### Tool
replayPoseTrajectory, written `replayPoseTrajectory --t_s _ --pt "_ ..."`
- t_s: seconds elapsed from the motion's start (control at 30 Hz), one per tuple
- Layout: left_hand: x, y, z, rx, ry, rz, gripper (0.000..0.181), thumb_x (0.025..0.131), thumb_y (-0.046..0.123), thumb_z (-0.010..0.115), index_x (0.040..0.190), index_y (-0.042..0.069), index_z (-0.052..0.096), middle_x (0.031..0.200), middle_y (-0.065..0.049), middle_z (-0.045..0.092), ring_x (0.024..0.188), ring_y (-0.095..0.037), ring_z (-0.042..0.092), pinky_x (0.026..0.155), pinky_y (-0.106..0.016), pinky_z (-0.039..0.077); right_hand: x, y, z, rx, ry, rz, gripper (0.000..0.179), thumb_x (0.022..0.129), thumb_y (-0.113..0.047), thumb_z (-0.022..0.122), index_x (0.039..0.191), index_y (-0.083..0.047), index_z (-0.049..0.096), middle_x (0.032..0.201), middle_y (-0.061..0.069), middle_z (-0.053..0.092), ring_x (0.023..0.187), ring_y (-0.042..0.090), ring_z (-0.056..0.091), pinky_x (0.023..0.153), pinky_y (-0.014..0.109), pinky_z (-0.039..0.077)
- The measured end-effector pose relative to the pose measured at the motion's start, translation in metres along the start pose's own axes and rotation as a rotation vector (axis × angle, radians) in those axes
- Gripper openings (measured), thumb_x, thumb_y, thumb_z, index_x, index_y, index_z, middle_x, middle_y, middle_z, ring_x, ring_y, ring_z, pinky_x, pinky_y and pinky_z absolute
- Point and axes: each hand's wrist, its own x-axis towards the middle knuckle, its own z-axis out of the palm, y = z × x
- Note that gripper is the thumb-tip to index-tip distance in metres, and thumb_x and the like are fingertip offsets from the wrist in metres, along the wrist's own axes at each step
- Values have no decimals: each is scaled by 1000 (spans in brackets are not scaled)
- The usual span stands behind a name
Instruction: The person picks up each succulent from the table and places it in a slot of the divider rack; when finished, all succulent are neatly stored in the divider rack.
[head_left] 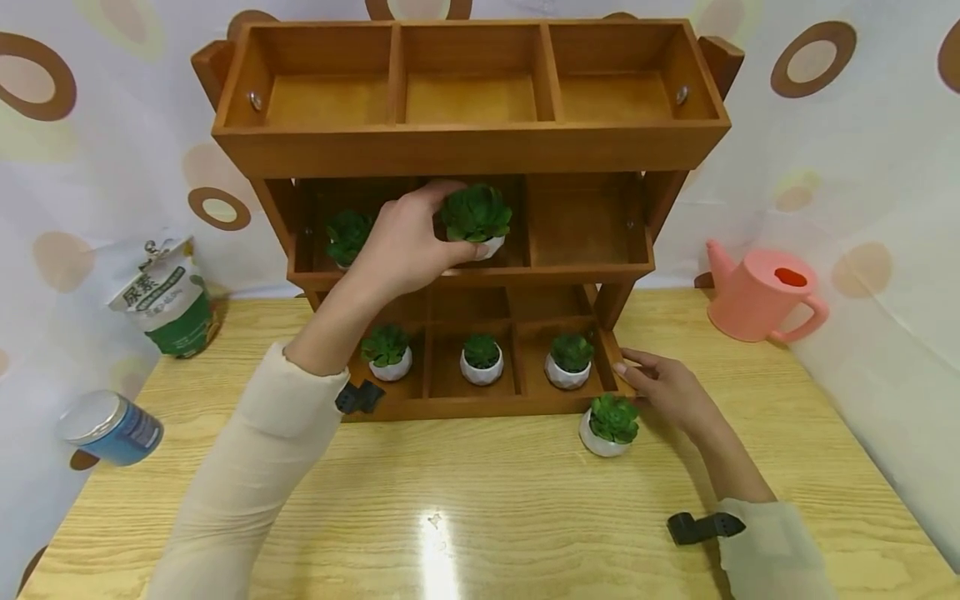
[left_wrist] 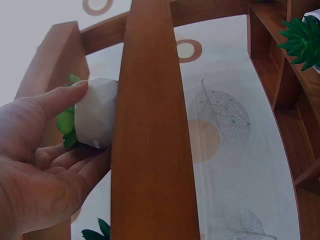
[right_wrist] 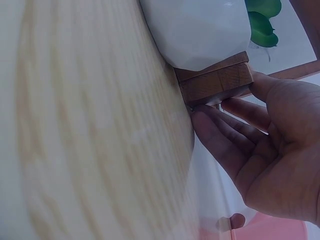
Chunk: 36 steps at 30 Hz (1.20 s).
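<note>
My left hand holds a potted succulent by its white pot, thumb in front, at the middle compartment of the middle tier. In the left wrist view the faceted white pot is partly hidden behind the tier's front board. With thumb and fingers, my right hand grips the lower right end of the brown wooden shelf. Close to that hand, another potted succulent stands on the table, against the shelf's front corner. The right wrist view shows the gripped wooden end.
One potted succulent sits in the middle tier's left compartment. Three more, including a small one, occupy the bottom tier. A pink watering can stands right; a green-and-white pouch and blue can are left on the table.
</note>
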Motion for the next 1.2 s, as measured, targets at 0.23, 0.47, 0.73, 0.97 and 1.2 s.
replayPoseTrajectory --t_s 0.23,0.47,0.73,0.97,1.2 --pt "8 -3 4 -4 -41 -45 76 88 40 77 154 19 43 151 -6 53 119 -27 65 113 -46 44 1 0 1 16 -9 3 75 101 -58 50 157 -10 38 145 30 54 117 37 68 92 43 59" --pt "13 -1 7 21 -48 -75 79 88 42 77 154 17 43 152 -7 52 133 -28 56 113 -46 43 1 0 -1 7 -4 1 75 101 -58 50 157 -9 39 143 30 55 114 36 69 90 43 60" --pt "12 1 15 56 -24 -66 75 89 37 78 151 14 44 144 -8 59 129 -30 58 108 -45 48 0 0 1 24 -11 11 75 101 -58 51 157 -10 38 145 29 54 115 35 69 91 42 59" --pt "9 4 16 78 -25 -71 77 89 37 77 153 14 42 147 -10 57 131 -32 57 109 -45 47 0 -1 1 36 -10 12 74 101 -57 51 157 -10 39 145 29 54 119 37 66 92 42 59" --pt "10 3 17 68 -74 -52 77 90 37 77 153 12 41 148 -10 55 130 -32 58 108 -45 48 1 0 0 33 -7 10 74 101 -58 51 157 -11 39 145 29 54 122 38 64 91 42 60"
